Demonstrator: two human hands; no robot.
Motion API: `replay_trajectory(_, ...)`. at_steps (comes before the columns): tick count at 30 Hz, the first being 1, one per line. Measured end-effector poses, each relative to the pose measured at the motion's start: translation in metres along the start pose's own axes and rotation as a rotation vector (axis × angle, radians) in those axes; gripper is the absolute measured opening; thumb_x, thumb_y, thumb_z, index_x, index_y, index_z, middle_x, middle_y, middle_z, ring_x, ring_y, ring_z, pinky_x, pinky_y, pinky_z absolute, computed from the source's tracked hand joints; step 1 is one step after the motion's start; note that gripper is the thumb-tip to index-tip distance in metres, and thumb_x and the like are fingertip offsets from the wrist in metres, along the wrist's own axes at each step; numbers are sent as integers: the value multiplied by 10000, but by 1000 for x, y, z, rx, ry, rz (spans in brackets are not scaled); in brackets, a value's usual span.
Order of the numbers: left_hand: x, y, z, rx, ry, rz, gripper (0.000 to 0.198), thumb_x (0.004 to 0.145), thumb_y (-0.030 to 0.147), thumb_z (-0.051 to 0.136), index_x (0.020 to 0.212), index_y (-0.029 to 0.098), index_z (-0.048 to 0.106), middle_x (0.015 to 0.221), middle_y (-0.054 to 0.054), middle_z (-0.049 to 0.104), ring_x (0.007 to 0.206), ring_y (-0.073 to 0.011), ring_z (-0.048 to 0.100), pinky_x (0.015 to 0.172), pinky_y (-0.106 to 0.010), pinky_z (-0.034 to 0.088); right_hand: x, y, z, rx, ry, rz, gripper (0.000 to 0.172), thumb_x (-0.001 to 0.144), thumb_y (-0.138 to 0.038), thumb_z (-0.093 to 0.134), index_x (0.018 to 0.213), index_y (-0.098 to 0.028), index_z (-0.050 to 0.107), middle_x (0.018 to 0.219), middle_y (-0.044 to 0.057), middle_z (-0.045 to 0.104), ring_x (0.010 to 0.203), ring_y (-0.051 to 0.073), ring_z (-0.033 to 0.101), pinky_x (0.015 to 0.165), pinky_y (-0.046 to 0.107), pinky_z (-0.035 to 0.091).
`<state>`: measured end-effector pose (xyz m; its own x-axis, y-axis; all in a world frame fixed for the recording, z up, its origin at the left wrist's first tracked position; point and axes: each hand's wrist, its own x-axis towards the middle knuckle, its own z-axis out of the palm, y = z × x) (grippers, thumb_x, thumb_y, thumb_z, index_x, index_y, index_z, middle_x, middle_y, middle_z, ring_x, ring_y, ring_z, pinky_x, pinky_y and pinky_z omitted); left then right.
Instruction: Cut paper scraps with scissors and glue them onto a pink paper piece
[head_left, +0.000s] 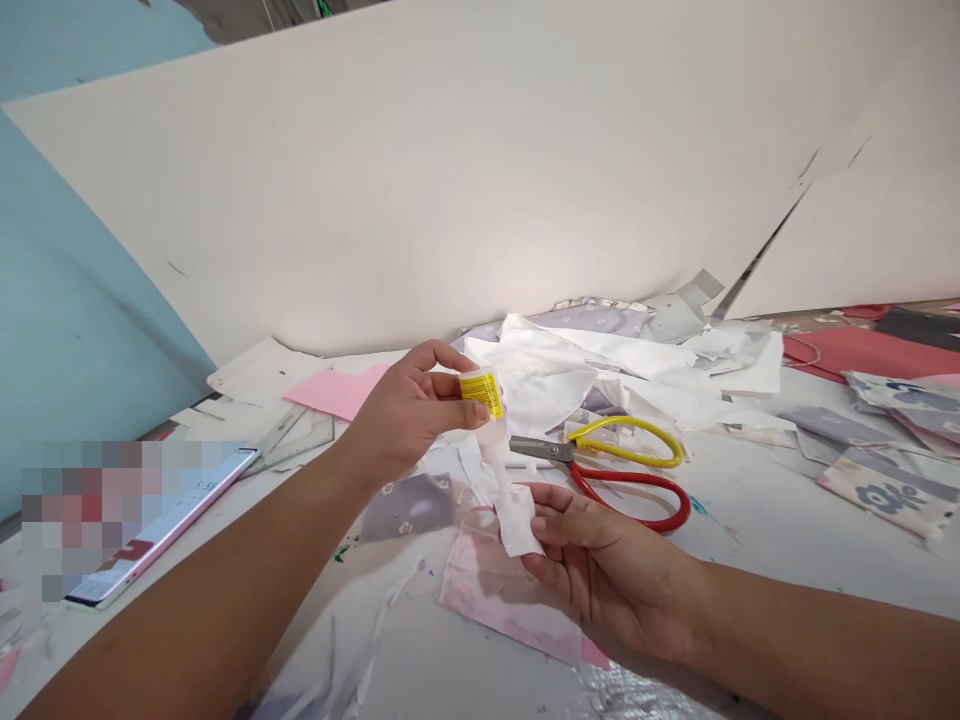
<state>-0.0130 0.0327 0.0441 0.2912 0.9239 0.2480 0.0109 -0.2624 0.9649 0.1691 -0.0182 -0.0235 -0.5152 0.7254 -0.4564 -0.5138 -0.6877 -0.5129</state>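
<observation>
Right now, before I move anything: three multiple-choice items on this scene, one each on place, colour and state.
1. Where do the scissors lie?
A) On the table, beyond the right hand
B) On the pink paper
C) Under the left forearm

2. What colours are their handles?
A) Both black
B) Blue and green
C) Yellow and red

3. What does the right hand hold?
A) The scissors
B) A white strip
C) Nothing

1: A, they rest apart from both hands.
2: C, one loop is yellow, the other red.
3: B, the strip's lower end sits in that hand.
</observation>
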Motion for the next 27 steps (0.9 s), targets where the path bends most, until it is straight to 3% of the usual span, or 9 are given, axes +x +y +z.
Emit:
replay_trajectory(11,1,1,-7,20,2,38,329,624,141,720,847,217,489,732,-24,712,749,-230,664,655,-336,466,0,0,0,76,51,-33,282,684,66,544,857,-154,582,530,-50,555,480,63,585,602,225,579)
replay_trajectory(21,0,2,-7,6,-40,32,326,644,139,713,856,222,480,747,-24,708,769,-222,659,674,-338,463,0,0,0,34,54,-38,281,672,53,575,865,-151,574,597,-30,588,526,80,616,592,218,581)
replay_trajectory(27,0,4,-6,3,-55,28,316,644,119,706,845,218,482,775,-30,713,763,-216,663,669,-329,469,-1,0,1,51,88,-45,302,656,71,569,839,-169,562,536,-51,563,483,77,601,559,209,582)
